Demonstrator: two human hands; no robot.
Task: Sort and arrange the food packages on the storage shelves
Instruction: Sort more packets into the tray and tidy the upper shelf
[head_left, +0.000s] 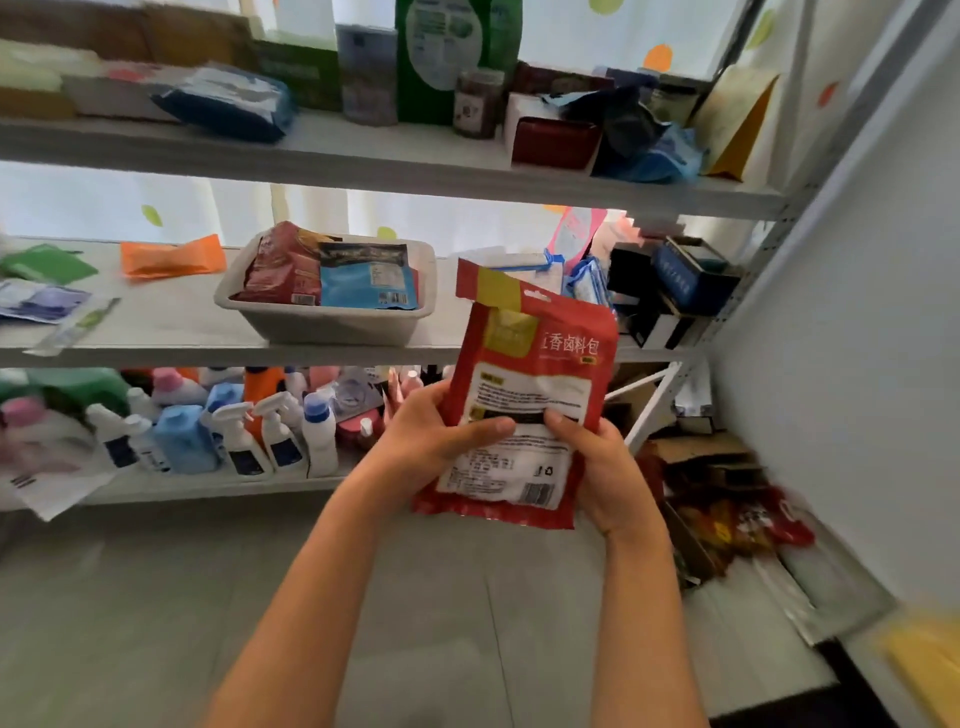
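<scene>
I hold a red food pouch (530, 374) with a yellow patch and a white label upright in front of the shelves. My left hand (436, 436) grips its lower left edge, thumb across the label. My right hand (597, 462) grips its lower right edge, thumb on the front. Behind it, on the middle shelf (156, 332), stands a white bin (332, 322) with a red packet (280, 265) and a blue packet (369, 278) standing in it. An orange packet (171, 254) and a green packet (47, 265) lie further left on that shelf.
The top shelf (363, 156) carries boxes, a blue bag (228, 101), a tall green pack and a jar. Spray bottles (249, 431) crowd the bottom shelf. Dark boxes (675, 286) sit at the middle shelf's right end. Snack packets (737, 519) lie on the floor by the right wall.
</scene>
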